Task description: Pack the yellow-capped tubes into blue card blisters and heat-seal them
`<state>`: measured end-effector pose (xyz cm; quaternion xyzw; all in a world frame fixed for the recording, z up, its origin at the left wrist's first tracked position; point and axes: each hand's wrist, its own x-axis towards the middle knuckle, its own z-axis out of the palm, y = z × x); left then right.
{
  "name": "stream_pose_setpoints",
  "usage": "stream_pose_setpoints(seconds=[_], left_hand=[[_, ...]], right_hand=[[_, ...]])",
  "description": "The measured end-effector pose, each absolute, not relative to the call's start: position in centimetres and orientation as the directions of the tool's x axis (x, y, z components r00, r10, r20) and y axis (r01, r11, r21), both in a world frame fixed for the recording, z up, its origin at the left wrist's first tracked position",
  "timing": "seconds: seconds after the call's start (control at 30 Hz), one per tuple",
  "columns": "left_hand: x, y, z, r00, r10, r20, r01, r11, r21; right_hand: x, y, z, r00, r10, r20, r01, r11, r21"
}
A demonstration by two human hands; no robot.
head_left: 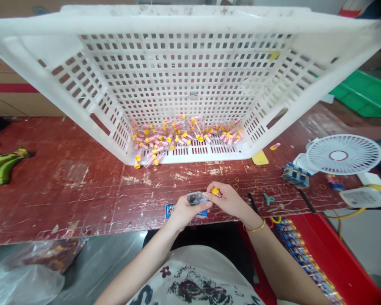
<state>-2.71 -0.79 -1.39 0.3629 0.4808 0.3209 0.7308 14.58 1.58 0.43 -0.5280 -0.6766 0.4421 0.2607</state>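
Observation:
My left hand [184, 210] is closed around a small clear packet with a blue printed card [196, 199], held just above the near edge of the worn red table [66, 190]. My right hand [229, 200] pinches a small pink tube with a yellow cap [215, 191] right beside that packet. A gold bangle sits on my right wrist. Behind the hands, a big white perforated crate [190, 55] is tipped toward me, and several more pink-and-yellow tubes [178, 137] lie piled along its lower wall.
Bananas [3, 163] lie at the table's left edge. A white fan [339, 154] and a blue-white stack sit at right, near a yellow card [260, 158]. A red bin [320, 258] with rows of blue packets stands at lower right; plastic bags at lower left.

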Motion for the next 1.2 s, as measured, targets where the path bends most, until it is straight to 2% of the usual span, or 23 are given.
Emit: stream_pose_setpoints(seconds=[0.07, 0.13, 0.27, 0.37, 0.5, 0.6, 0.7, 0.87, 1.07, 1.2], left_hand=[[-2.8, -0.9, -1.2, 0.361, 0.803, -0.474, -0.121, 0.544, 0.830], [-2.9, -1.0, -1.1, 0.376, 0.791, -0.483, -0.133, 0.562, 0.817], [-2.8, -0.9, -1.2, 0.346, 0.791, -0.504, -0.162, 0.579, 0.799], [-2.7, -0.8, -1.2, 0.330, 0.807, -0.490, -0.194, 0.566, 0.801], [-2.7, -0.8, -1.1, 0.329, 0.808, -0.489, -0.199, 0.565, 0.801], [-2.6, -0.9, -1.2, 0.322, 0.806, -0.496, -0.188, 0.568, 0.801], [-2.6, -1.0, -1.3, 0.323, 0.812, -0.487, -0.195, 0.560, 0.805], [-2.4, -0.9, -0.9, 0.345, 0.789, -0.508, -0.263, 0.601, 0.755], [-1.3, -0.4, 0.7, 0.313, 0.763, -0.565, -0.418, 0.645, 0.639], [-0.9, -0.4, 1.2, 0.332, 0.752, -0.569, -0.399, 0.659, 0.638]], right_hand=[[14.8, 1.6, 0.3, -0.308, 0.943, -0.128, 0.491, 0.042, -0.870], [14.9, 1.7, 0.3, -0.267, 0.954, -0.137, 0.424, -0.011, -0.906], [15.2, 2.4, 0.8, -0.048, 0.989, -0.139, 0.069, -0.136, -0.988], [15.1, 2.9, 1.5, -0.009, 0.999, -0.053, 0.024, -0.053, -0.998], [14.4, 2.9, 2.2, -0.117, 0.981, 0.154, 0.069, 0.163, -0.984], [13.7, 2.9, 2.4, -0.176, 0.959, 0.224, 0.038, 0.234, -0.972], [13.2, 3.0, 2.3, -0.199, 0.961, 0.194, 0.012, 0.201, -0.980], [13.0, 2.6, 1.2, -0.109, 0.992, 0.063, -0.094, 0.052, -0.994], [12.8, -0.5, -0.3, -0.336, 0.941, -0.038, 0.004, -0.039, -0.999], [12.3, -1.9, -1.2, -0.202, 0.977, -0.068, 0.032, -0.063, -0.998]])
